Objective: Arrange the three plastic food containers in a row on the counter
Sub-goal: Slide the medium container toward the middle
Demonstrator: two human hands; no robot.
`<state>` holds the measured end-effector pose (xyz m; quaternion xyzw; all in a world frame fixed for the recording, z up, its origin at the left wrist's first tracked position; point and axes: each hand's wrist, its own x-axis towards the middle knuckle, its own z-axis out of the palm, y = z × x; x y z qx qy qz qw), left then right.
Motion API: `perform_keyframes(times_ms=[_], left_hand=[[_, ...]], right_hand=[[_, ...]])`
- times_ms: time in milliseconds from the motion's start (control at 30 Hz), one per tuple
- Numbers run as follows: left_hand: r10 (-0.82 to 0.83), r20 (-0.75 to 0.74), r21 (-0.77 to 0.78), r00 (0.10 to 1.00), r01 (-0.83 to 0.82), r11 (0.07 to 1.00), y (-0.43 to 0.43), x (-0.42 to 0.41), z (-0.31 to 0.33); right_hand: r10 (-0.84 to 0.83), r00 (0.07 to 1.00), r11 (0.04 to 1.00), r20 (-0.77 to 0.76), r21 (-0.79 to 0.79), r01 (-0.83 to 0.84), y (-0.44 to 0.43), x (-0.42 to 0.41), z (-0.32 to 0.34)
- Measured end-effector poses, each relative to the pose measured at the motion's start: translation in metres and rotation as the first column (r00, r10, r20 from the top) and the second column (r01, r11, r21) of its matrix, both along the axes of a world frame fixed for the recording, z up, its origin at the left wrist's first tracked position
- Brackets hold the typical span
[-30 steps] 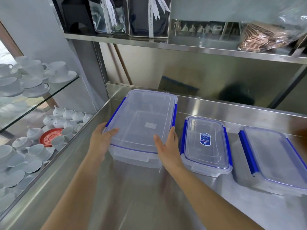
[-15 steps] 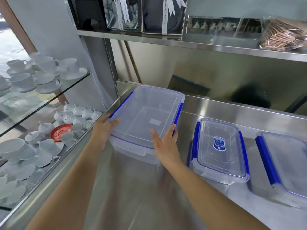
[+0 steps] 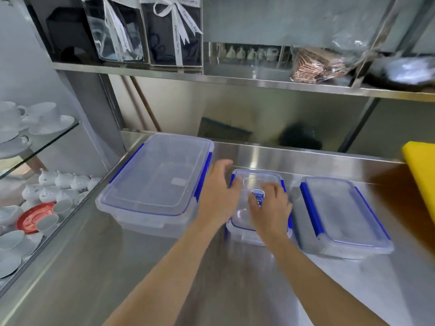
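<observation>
Three clear plastic containers with blue latches stand on the steel counter. The large container is at the left, free of both hands. The small container with a blue label sits in the middle. The medium container is at the right. My left hand hovers with spread fingers over the small container's left edge. My right hand rests on its lid, fingers apart, covering much of it. Neither hand grips anything.
A yellow board leans in at the far right. A steel shelf overhead holds ribboned gift boxes and a wrapped bag. White cups and saucers sit on glass shelves at the left, beyond the counter's edge.
Both hands have let go of the large container, which now sits at the left. They have moved right onto the small container. The view has shifted right and up.
</observation>
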<state>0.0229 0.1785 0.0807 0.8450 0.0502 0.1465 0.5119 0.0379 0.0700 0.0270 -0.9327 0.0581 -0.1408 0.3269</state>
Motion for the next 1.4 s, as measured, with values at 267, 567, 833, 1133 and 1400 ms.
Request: perform_keyframes(times_ms=[267, 567, 833, 1133, 1400], left_hand=[[0.025, -0.512, 0.092, 0.859, 0.026, 0.995, -0.058, 0.003, -0.076], [-0.058, -0.450, 0.137, 0.891, 0.134, 0.981, -0.062, 0.041, -0.085], [-0.047, -0.422, 0.172, 0.905, 0.131, 0.976, -0.066, 0.076, -0.096], [0.068, -0.363, 0.390, 0.929, 0.085, 0.917, -0.069, 0.080, -0.097], [-0.192, 0.092, 0.143, 0.977, 0.177, 0.974, -0.120, 0.026, -0.078]], right_hand=[[0.310, 0.865, 0.930, -0.395, -0.061, -0.362, -0.074, -0.021, -0.042], [0.316, 0.885, 0.939, -0.341, -0.019, -0.342, -0.081, 0.022, -0.052], [0.240, 0.878, 0.918, -0.414, -0.198, -0.344, -0.085, 0.062, -0.046], [0.229, 0.880, 0.902, -0.415, -0.250, -0.353, -0.085, 0.063, -0.042], [0.147, 0.987, 0.952, 0.066, -0.281, -0.123, -0.117, 0.038, -0.004]])
